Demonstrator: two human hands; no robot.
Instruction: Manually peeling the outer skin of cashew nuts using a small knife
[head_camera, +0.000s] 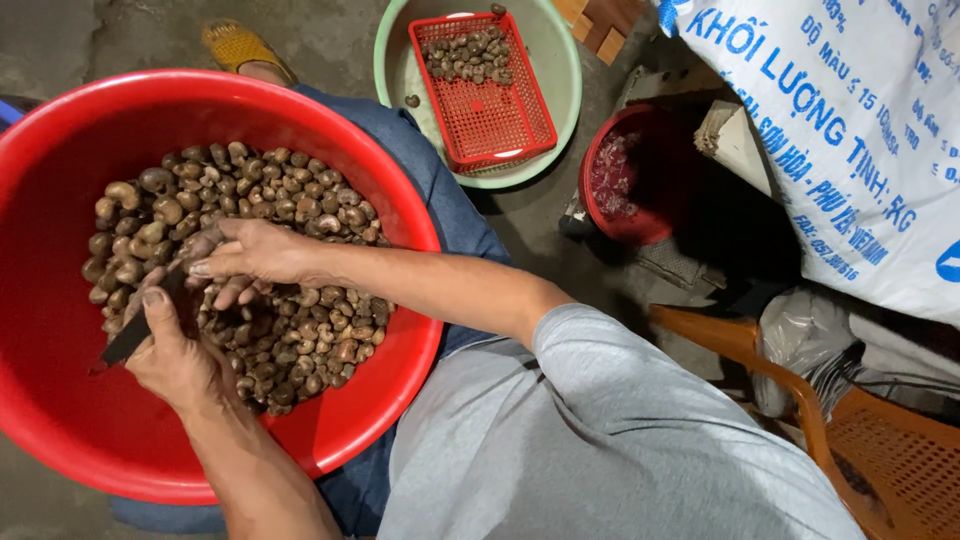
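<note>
concrete floor below, left hand (175, 350) clamps a dark knife (135, 335); right hand (250, 255) pinches nuts (300, 330) over red basin (60, 400).

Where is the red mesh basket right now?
The red mesh basket sits inside the pale green basin, top centre of the head view, beyond the big red tub.

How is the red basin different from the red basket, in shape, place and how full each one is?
The red basin is round with solid walls; the red basket is rectangular and made of open mesh. The basin rests on the person's lap; the basket sits inside a pale green bowl on the floor. The basin holds a large heap of brown nuts; the basket holds only a small pile at one end. Both are red plastic and hold the same kind of nuts.
</note>
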